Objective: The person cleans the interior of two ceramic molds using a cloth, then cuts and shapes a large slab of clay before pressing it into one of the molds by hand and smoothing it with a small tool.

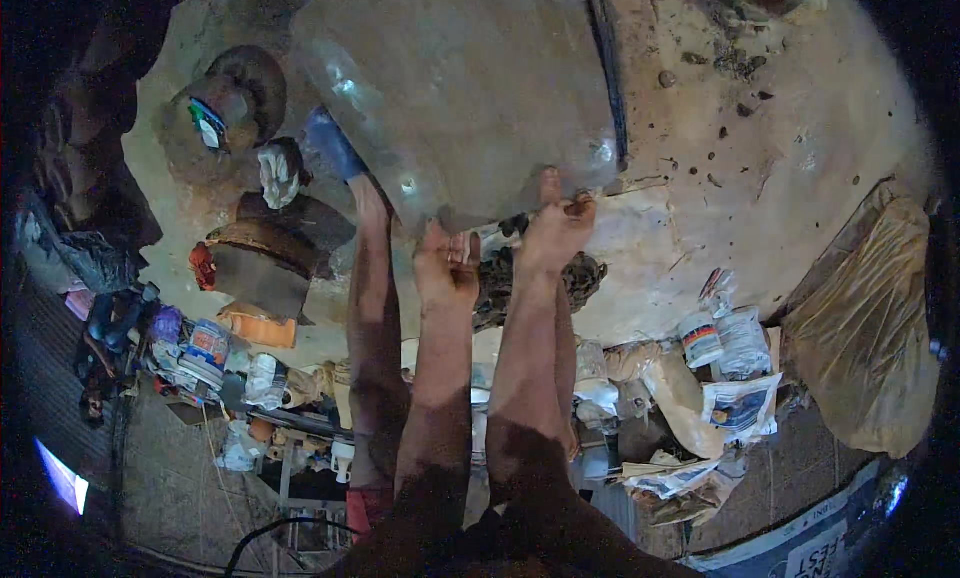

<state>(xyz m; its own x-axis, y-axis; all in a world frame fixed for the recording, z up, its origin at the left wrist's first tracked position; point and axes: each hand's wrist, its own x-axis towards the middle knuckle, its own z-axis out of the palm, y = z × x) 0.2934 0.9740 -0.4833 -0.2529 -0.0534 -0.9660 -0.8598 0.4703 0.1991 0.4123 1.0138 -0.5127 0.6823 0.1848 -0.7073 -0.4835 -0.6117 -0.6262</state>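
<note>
Forearms rise to the left hand [447,263] and right hand [556,228], both gripping the slab's [450,78] near edge; it looks lifted, not yet set down

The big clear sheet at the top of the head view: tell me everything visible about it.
The clear sheet looks like thick, cloudy plastic with glossy highlights, curved and filling the upper middle of the view. A dark strip runs along its right side. Both hands grip its lower edge: the left hand and the right hand. The stained floor shows behind it.
</note>
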